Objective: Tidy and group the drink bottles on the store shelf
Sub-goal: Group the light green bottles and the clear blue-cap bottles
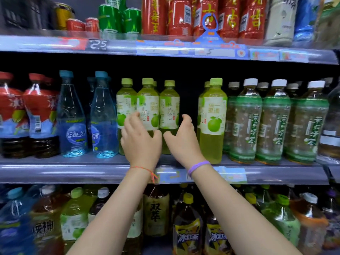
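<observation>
Both hands were spread in front of the green bottles (148,105) on the shelf (55,170). The left hand (141,142) maybe touched one; the right hand (184,140) held nothing.

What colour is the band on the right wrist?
Purple; the wristband shows clearly in the head view, just below the right hand.

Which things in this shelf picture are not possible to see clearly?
- Head view: lower parts of two green-capped bottles, hidden by the left hand and right hand.
- Whether either hand touches a bottle: unclear.
- Top shelf bottles: cut by the upper edge.
- Price labels: blurred.
</observation>
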`<state>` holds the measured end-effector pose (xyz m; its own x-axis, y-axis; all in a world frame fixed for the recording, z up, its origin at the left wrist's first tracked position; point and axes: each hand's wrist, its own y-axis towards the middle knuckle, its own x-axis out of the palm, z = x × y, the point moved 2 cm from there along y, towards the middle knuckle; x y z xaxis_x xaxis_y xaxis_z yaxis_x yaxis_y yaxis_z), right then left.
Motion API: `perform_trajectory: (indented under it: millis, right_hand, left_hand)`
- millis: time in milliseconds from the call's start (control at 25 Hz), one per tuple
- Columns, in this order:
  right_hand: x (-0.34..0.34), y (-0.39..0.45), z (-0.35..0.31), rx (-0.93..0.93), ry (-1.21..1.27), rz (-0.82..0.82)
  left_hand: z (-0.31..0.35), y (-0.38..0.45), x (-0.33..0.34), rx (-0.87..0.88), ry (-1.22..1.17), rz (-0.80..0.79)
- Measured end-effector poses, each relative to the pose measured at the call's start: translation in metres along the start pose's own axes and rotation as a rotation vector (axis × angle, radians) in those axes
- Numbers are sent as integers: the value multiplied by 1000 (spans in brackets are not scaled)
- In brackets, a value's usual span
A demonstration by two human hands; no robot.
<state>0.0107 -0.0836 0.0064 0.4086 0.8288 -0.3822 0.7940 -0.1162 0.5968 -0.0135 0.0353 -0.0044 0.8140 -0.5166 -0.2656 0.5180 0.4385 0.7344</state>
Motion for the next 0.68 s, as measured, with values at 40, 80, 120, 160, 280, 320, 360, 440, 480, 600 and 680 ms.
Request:
perform_trajectory:
  millis: [40, 80, 120, 160, 280, 320, 360, 440, 480, 600, 680]
  right_hand:
    - [6, 2, -1, 23, -41, -16]
    - [8, 4, -2, 53, -54, -45]
    - [10, 5, -2, 70, -83, -69]
    - [11, 6, -2, 79, -150, -85]
    - [15, 7, 0, 94, -273, -78]
    - [15, 4, 0, 84, -307, -54]
    - [15, 3, 1, 82, -333, -32]
    - [12, 1, 0, 93, -375, -10]
    - [9, 1, 0, 100, -385, -3]
    - [5, -6, -2, 64, -339, 12]
    - [2, -19, -7, -54, -251, 80]
  left_hand:
    - [-4, 1, 1, 31, 72, -8]
    - [-6, 1, 0, 61, 133, -12]
    - [-8, 1, 1, 93, 201, -6]
    - [-8, 1, 1, 121, 274, 1]
    - [-11, 0, 3, 173, 426, 61]
    - [-11, 0, 4, 180, 433, 66]
    - [-11, 0, 4, 181, 415, 56]
    - [-11, 1, 6, 163, 363, 12]
    - [-11, 2, 6, 156, 339, -2]
    - [-11, 3, 7, 149, 270, 13]
    - [-12, 2, 6, 163, 225, 29]
